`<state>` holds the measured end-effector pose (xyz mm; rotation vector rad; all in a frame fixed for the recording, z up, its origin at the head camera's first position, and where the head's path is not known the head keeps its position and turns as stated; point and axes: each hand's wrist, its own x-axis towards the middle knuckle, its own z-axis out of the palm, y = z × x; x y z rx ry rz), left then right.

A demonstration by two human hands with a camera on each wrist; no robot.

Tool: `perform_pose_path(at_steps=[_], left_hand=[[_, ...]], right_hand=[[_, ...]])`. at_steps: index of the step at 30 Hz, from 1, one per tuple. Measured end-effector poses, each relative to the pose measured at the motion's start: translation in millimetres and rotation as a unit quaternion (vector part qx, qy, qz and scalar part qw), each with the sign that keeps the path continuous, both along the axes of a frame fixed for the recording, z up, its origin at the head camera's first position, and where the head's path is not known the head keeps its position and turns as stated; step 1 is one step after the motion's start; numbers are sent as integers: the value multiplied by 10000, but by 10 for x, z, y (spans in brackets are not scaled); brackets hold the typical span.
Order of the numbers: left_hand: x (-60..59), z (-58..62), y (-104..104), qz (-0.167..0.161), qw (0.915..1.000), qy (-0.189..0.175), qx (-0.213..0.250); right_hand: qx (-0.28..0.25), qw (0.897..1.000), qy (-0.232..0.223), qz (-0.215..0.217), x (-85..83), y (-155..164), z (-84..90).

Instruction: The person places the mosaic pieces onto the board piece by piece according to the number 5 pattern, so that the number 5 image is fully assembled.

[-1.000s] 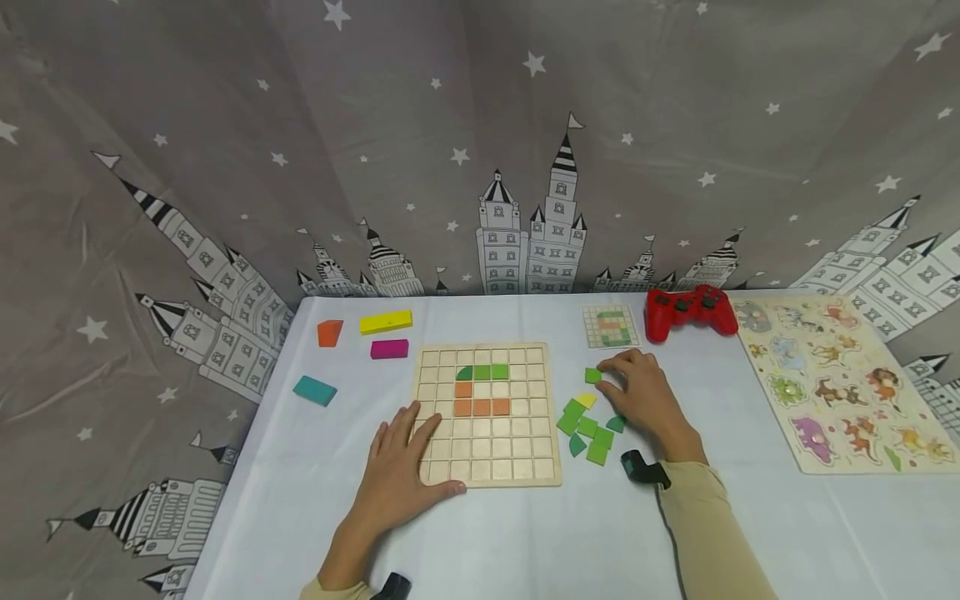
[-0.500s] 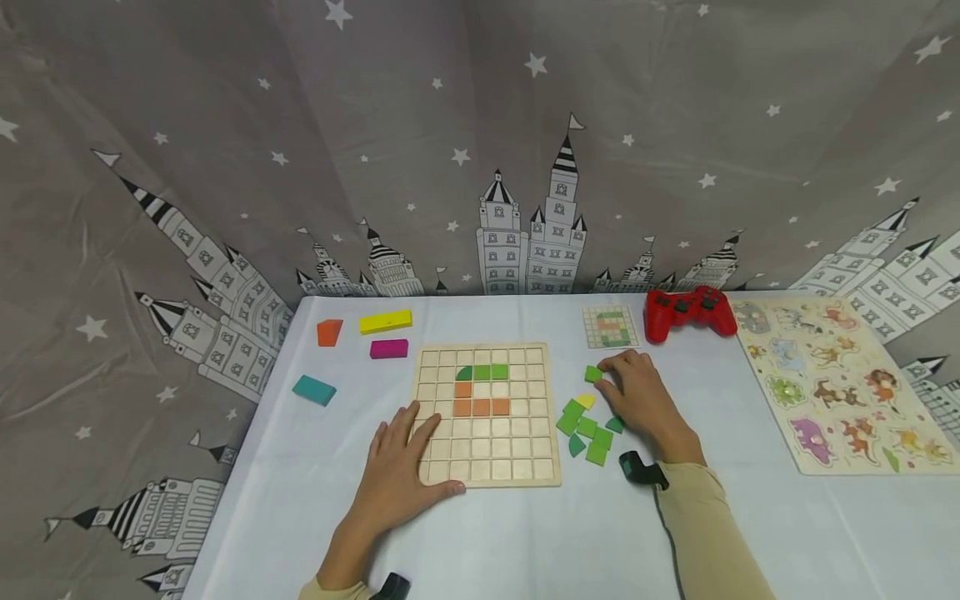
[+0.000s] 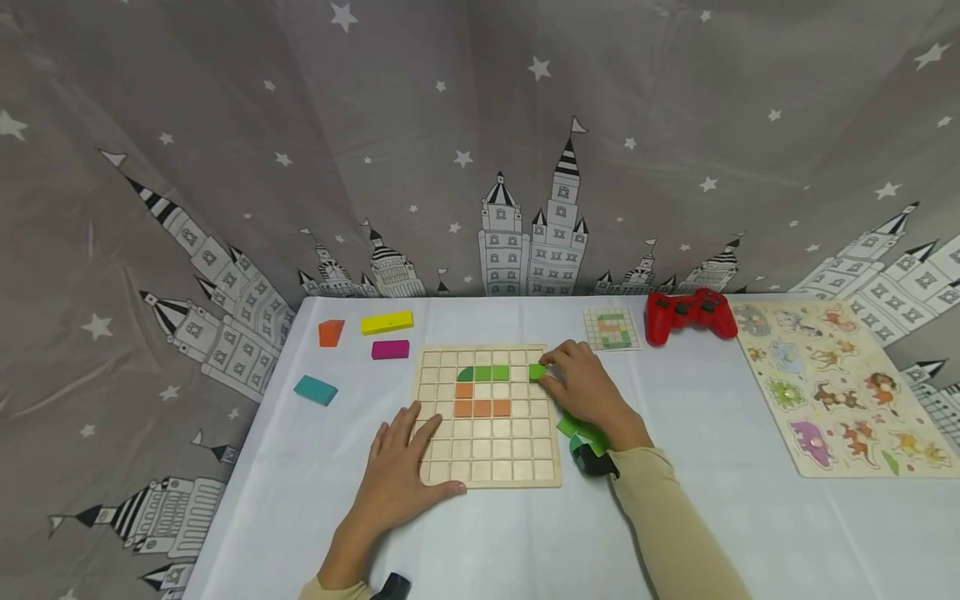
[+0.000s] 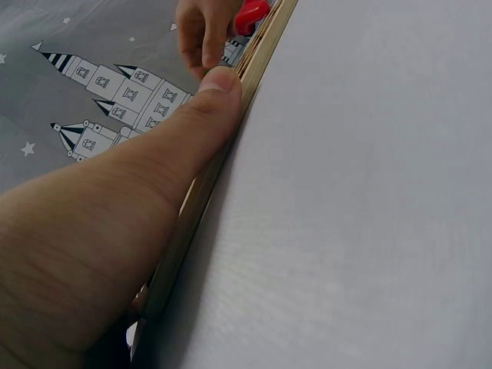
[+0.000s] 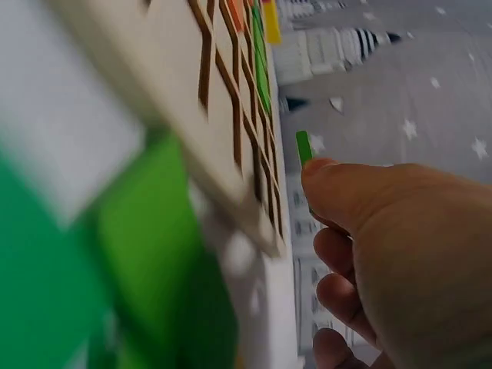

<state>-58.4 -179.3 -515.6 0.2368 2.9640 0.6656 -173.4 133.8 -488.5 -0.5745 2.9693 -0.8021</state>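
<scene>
A wooden grid board (image 3: 512,471) lies on the white table. In its cells sit a dark green quarter-round tile (image 3: 466,374), two green square tiles in the same row, and several orange square tiles (image 3: 482,408) below. My left hand (image 3: 397,475) rests on the board's left edge with fingers spread and the thumb (image 4: 219,84) at the near edge. Between thumb and fingers my right hand (image 3: 588,387) pinches a green square tile (image 5: 303,146), above the board's upper right part. Loose green tiles (image 3: 581,429) lie right of the board, partly hidden under my right wrist.
A small pattern card (image 3: 597,340) and a red game controller (image 3: 690,318) lie at the back right. An animal puzzle board (image 3: 783,417) is at the far right. Orange (image 3: 331,332), yellow (image 3: 387,322), magenta (image 3: 390,349) and teal (image 3: 316,389) blocks lie on the left.
My right hand has moved left with the green square tile, from beside the loose tiles to over the board's right side. My left hand has stayed in place.
</scene>
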Motion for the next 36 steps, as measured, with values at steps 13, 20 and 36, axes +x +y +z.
perform_pose_path(at_steps=[13, 20, 36], left_hand=[[14, -2, -3, 9, 10000, 26, -23], [9, 16, -3, 52, 10000, -23, 30], [-8, 0, 9, 44, 10000, -74, -21]], right_hand=[[359, 9993, 103, 85, -72, -335, -60], [542, 9983, -91, -213, -79, -370, -37], [270, 9977, -161, -603, -31, 7, -15]])
